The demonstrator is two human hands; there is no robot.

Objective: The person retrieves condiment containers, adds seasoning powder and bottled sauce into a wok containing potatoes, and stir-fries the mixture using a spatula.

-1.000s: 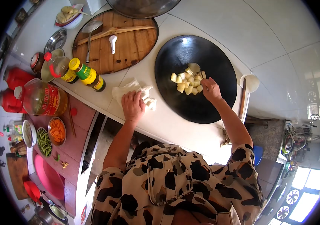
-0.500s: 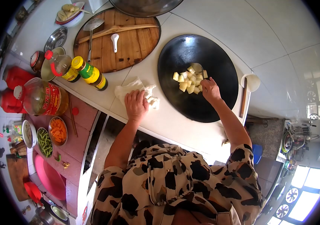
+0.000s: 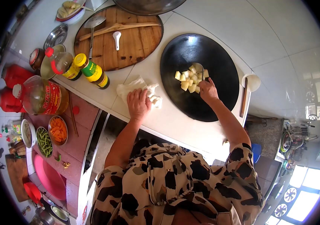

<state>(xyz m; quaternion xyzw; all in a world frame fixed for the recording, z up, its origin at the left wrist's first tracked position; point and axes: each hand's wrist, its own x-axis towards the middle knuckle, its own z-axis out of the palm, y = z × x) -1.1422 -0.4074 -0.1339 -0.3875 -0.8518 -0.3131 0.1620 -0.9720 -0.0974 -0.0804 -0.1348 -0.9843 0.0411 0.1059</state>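
A large black wok (image 3: 220,101) holds pale cut chunks (image 3: 185,85) that look like potato. My right hand (image 3: 208,91) reaches over the wok with its fingers closed round the handle of a metal spatula (image 3: 197,67), whose blade sits among the chunks. Left of the wok, a crumpled white cloth (image 3: 129,89) lies on the counter. My left hand (image 3: 139,104) rests on the edge of this cloth, its fingers lying flat and slightly bent.
A round wooden lid (image 3: 133,45) carries a ladle and a white spoon. Sauce bottles (image 3: 92,71) and a large oil jug (image 3: 47,97) stand left, above bowls of orange pieces (image 3: 58,130) and green pieces (image 3: 44,142). A wooden-handled ladle (image 3: 244,99) lies right of the wok.
The view has shifted slightly, so the wok and cloth appear a little further right. My right hand and the spatula have moved only slightly; my left hand stays on the cloth.
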